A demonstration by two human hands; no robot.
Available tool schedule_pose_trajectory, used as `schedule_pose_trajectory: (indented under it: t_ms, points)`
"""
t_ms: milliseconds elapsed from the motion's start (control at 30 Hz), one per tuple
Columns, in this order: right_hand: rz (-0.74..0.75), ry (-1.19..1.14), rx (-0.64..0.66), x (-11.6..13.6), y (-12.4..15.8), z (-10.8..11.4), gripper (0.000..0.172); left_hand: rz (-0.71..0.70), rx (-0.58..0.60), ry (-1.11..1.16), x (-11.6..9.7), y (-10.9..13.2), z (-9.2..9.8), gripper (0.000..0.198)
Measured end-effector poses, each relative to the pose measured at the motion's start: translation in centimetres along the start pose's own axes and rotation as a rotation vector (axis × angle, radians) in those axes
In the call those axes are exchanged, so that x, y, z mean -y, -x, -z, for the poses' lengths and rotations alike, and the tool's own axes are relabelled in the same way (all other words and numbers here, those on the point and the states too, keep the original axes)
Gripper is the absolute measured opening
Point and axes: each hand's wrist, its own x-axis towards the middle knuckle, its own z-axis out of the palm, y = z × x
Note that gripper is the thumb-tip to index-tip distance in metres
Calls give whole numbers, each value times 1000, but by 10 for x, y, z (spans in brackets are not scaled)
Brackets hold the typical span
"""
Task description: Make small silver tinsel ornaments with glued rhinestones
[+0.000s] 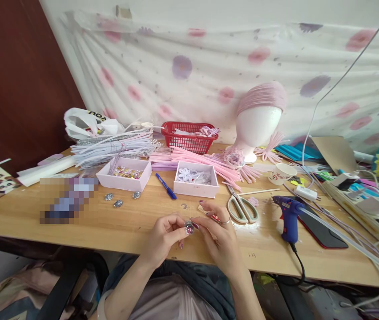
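Observation:
A small round silvery ornament with a pink gem (189, 228) is held just above the table's front edge. My left hand (167, 233) pinches it between thumb and forefinger. From the other side, my right hand (219, 233) brings its pinched thumb and forefinger against the ornament's right edge; anything between those fingertips is too small to make out. Its other fingers are raised, and a ring shows on one. Behind it, a small red-and-white item (214, 218) is partly covered by the fingers. Similar silvery ornaments (118, 203) lie to the left on the table.
Behind my hands stand a white box of beads (143, 180), a white box of pale flower pieces (196, 189) and a blue pen (166, 186). To the right are scissors (243, 209), a blue glue gun (289, 218) with its cord and a phone (323, 229). A foam head (256, 126) stands behind.

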Motion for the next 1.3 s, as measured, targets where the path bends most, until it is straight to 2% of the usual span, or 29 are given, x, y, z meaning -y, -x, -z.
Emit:
schedule_pose_trajectory:
  t_ms: [200,400,733,1000,1300]
  points:
    - [-1,44,-9,2,2,0,23,-8,-6,0,-2,0,-1,24]
    - [33,85,-82,4,4,-1,23,19,-26,45,-8,1,-5,27]
    - [46,148,-153,12,6,-5,23,-48,-66,112,-4,0,-3,25]
    - [39,169,-206,15,9,-15,28,-64,-158,157,0,1,-9,31]
    - [45,141,-229,17,6,-16,29,-119,-246,163,3,1,-18,30]
